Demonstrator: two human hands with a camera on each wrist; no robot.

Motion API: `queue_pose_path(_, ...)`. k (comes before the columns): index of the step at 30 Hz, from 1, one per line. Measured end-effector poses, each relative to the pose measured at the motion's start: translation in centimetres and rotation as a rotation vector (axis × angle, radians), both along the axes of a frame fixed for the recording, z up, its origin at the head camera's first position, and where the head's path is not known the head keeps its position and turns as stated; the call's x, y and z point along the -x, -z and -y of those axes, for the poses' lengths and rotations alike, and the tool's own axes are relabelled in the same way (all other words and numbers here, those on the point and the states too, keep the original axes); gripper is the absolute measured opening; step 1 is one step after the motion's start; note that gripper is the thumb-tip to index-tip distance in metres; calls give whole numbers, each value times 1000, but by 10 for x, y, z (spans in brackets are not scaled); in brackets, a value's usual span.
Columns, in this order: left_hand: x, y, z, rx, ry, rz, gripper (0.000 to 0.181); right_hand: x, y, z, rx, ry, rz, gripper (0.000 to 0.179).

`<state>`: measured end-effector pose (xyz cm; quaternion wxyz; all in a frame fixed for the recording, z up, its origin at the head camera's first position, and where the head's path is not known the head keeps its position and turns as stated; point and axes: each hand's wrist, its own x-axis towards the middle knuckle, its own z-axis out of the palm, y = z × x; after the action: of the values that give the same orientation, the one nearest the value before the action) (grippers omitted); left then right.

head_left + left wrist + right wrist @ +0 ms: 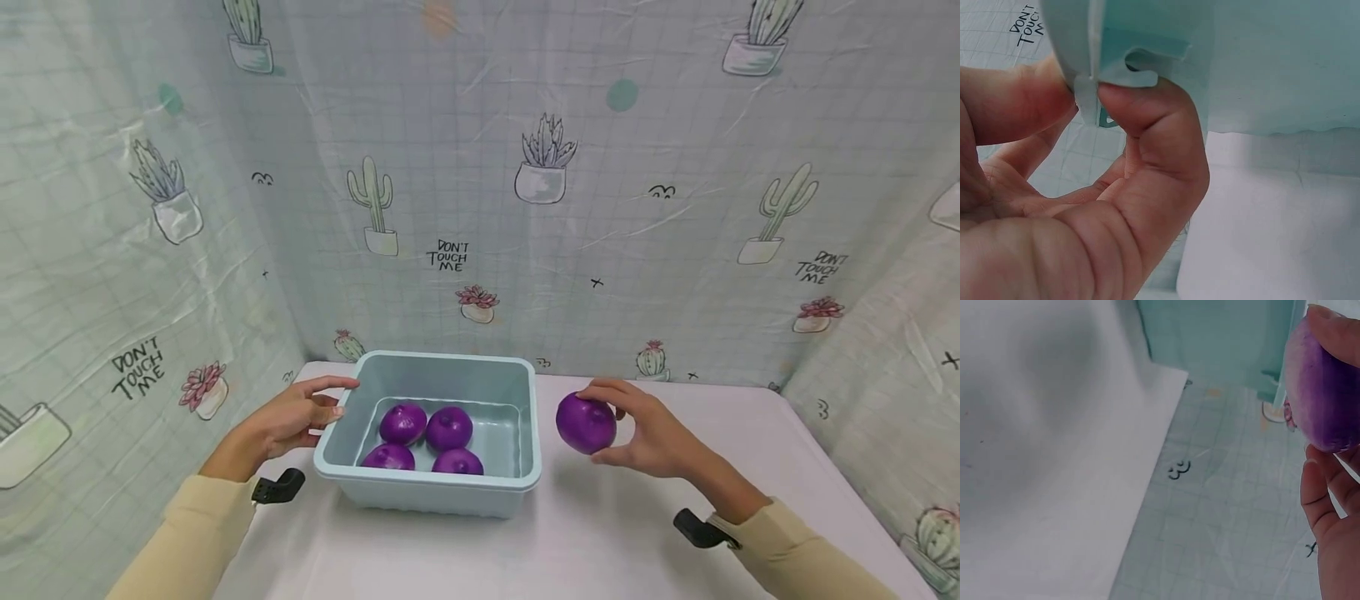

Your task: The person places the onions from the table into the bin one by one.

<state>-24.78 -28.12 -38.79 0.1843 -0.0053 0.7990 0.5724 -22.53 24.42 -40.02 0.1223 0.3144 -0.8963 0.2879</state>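
A light blue plastic basin (435, 497) stands on the table, with several purple onions (403, 423) lying inside. My left hand (281, 421) is at the basin's left side. In the left wrist view its thumb and a bent finger (1169, 134) pinch the basin's rim (1079, 37). To the right of the basin, my right hand (652, 429) grips another purple onion (583, 425) above the table, thumb below and fingers on top. The right wrist view shows this onion (1322, 394) with a paler streaked side. Part of it is cut off by the frame edge.
A white cloth-like surface covers the table (600, 542). Behind and at both sides hangs a curtain (480, 208) printed with cacti and lettering, close to the table's back edge. Black straps with camera mounts (279, 486) sit at both wrists.
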Motion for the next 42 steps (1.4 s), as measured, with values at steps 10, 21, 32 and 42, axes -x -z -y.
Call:
queue_pose_path(10, 2, -1, -2, 3, -2, 5, 61, 1, -20, 26, 57, -117, -11, 87)
queue_pose_path(21, 0, 3, -4, -9, -2, 26, 59, 16, -18, 69, 48, -165, 51, 82)
queue_pose_path(32, -2, 2, -5, -15, 8, 26, 60, 30, -8, 102, -23, -78, 78, 77)
queue_pose_path(42, 1, 1, -3, -5, 6, 24, 61, 37, 2, 122, -167, -22, 81, 75)
